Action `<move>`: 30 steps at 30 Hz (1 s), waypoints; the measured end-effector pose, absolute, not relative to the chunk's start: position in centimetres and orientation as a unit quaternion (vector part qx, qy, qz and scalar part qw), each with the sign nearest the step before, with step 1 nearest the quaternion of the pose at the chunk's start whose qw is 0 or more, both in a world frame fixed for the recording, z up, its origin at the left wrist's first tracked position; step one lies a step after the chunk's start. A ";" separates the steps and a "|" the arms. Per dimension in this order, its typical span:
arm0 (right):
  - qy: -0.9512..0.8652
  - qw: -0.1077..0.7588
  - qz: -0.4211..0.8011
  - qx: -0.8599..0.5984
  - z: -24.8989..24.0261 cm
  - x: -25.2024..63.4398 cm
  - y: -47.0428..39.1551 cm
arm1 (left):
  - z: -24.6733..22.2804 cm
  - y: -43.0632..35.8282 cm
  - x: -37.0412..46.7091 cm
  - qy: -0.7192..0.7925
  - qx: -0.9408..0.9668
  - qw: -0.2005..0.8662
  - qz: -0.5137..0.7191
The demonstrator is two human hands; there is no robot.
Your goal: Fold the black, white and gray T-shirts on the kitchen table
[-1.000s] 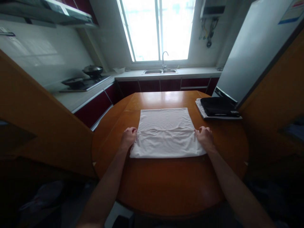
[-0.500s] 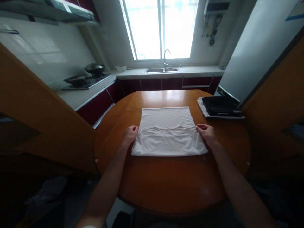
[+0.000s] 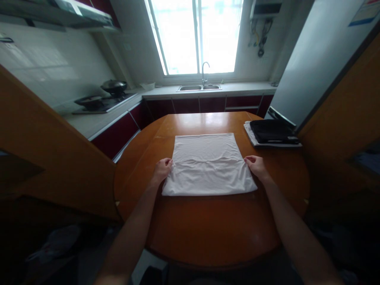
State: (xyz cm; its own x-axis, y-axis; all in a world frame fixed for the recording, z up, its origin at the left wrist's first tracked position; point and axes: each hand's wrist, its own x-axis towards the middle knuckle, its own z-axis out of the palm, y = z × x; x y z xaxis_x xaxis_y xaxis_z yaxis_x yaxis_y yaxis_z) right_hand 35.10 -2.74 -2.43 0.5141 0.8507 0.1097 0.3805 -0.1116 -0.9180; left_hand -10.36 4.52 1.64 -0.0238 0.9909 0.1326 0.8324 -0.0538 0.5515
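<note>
Head cam: wht cloth (image 3: 209, 174) btwn L hand (image 3: 162, 168) & R hand (image 3: 257, 166), both grips pinching its side edges

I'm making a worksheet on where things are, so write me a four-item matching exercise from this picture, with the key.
1. white cloth
2. left hand
3. right hand
4. black case

A. beyond the right hand, at the table's far right
B. at the cloth's right edge
C. lying on the table, near part folded over
D. at the cloth's left edge

Pairs: 1-C, 2-D, 3-B, 4-A
</note>
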 end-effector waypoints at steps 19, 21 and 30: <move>-0.492 0.472 0.214 -0.700 -3.0 35.5 -2.9 | 0.8 4.8 -10.0 0.642 0.699 0.126 0.290; -0.514 0.406 0.161 -0.739 -2.8 35.3 -3.3 | 0.8 4.7 -9.8 0.632 0.709 0.120 0.290; -0.659 0.274 -0.009 -0.701 -1.4 29.2 -4.5 | 0.3 1.1 -5.0 0.504 0.835 0.041 0.220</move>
State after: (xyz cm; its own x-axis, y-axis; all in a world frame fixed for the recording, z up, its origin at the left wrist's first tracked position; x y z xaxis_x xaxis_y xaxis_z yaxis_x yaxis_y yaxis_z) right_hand 29.20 -4.48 -1.37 0.1311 0.9182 0.3738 0.9286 0.0183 -0.3707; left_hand -5.00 1.11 0.28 0.3961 0.8585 0.3257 0.8227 -0.4894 0.2894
